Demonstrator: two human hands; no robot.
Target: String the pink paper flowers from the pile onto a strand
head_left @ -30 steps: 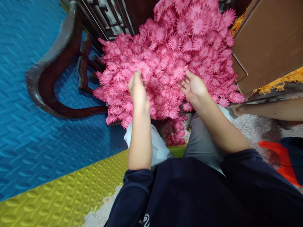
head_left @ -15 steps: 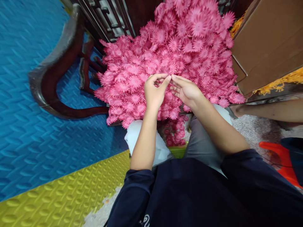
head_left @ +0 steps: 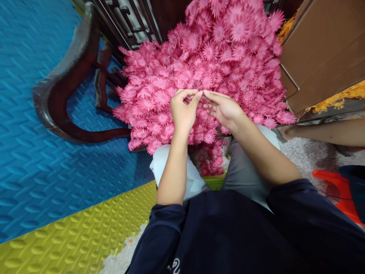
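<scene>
A large heap of pink artificial flowers (head_left: 162, 97) with thin pointed petals lies in front of me. Above its middle, my left hand (head_left: 184, 108) is closed in a pinch, thumb tip against the index finger. My right hand (head_left: 224, 108) faces it, with thumb and index pressed together and the other fingers loosely curled. The two sets of fingertips almost meet. Whatever they pinch is too small to make out against the pink; a darker pink flower (head_left: 197, 83) shows just beyond the fingertips.
A curved dark wooden armrest (head_left: 57, 91) stands at left over blue matting (head_left: 23, 160). At right are a brown cardboard box (head_left: 327, 49) and orange fringe (head_left: 339, 97). Another person's leg (head_left: 327, 133) reaches in near a red-orange object (head_left: 336, 190). More pink flowers (head_left: 211, 158) lie between my knees.
My left hand has shifted slightly left, so the gap between the two hands' fingertips is a little wider. My right hand is nearly still.
</scene>
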